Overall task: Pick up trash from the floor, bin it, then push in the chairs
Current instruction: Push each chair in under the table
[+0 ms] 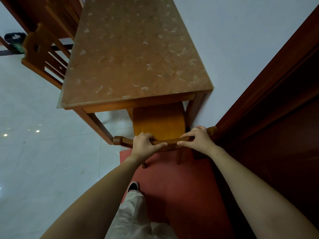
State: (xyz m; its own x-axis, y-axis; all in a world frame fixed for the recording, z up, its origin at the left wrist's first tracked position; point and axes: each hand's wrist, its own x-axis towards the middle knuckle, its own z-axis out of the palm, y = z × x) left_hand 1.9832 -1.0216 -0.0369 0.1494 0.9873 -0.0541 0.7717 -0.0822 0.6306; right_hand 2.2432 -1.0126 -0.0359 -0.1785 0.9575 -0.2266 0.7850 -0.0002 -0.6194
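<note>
- Hands grip the top rail of the chair (158, 121): left hand (146, 144) and right hand (198, 139) each have fingers curled over it, thumbs along the near side.
- Chair seat sits partly under the table (134, 54), close to the table's right leg by the wall.
- Push best goes straight and level, evenly with both hands, so the chair clears that leg.
- Second chair (44, 56) stands at the table's left side; bin (14, 41) beyond it.
</note>
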